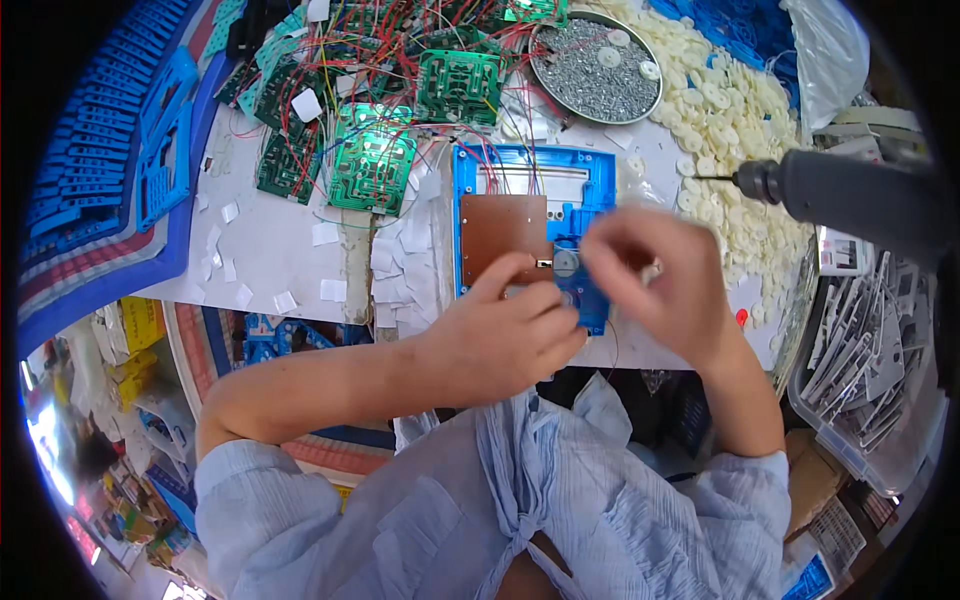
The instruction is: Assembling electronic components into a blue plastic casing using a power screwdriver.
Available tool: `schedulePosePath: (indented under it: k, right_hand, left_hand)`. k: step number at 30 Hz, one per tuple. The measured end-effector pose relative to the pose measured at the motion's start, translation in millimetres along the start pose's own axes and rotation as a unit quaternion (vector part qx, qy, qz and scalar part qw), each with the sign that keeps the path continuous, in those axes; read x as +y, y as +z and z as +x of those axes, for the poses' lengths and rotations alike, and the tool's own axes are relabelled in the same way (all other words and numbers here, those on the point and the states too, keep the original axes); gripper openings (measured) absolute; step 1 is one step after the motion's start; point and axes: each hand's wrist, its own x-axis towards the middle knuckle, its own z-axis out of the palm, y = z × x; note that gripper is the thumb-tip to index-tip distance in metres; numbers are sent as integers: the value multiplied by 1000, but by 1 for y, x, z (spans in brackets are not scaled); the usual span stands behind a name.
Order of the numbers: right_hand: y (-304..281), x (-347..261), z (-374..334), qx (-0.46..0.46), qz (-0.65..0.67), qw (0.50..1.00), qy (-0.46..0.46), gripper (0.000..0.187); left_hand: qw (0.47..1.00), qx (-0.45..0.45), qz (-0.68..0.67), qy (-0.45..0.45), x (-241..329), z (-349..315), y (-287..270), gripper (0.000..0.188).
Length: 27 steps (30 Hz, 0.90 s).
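Observation:
A blue plastic housing (pixel 465 165) lies in front of me with its inside facing up. A brown circuit board (pixel 500 230) is in its left part, with red and other thin wires running away from the far side. Beside the board is a small round grey part (pixel 566 262). My left hand (pixel 510 325) curls its fingers over the near edge of the housing, the index finger on the board near a small switch (pixel 544 264). Over the housing's right side, my right hand (pixel 660 275) is bent and blurred by motion; whether its fingertips hold anything is unclear.
Green circuit boards (pixel 372 160) with tangled wires pile up at the far left. Behind the housing stands a round tray of screws (pixel 595 75). Pale plastic discs (pixel 730 110) heap at the right, below a dark power screwdriver (pixel 850 195). Blue plastic parts (pixel 165 150) lie far left.

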Motion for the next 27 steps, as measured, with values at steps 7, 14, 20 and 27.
schedulePosePath:
  k: [7,14,20,27]
  right_hand:
    - [39,32,70,114,-53,987,-100,18]
    - [40,19,34,104,-28,978,-180,18]
    - [46,17,27,27,-39,975,-216,18]
    - [35,14,30,-25,-11,970,-241,24]
  left_hand:
    - [949,184,29,-254,-73,12,-21,20]
    - [928,181,87,-314,-98,22,-26,25]
    - [931,183,31,-315,-91,26,-16,19]
    - [958,192,3,-213,-78,35,-14,13]
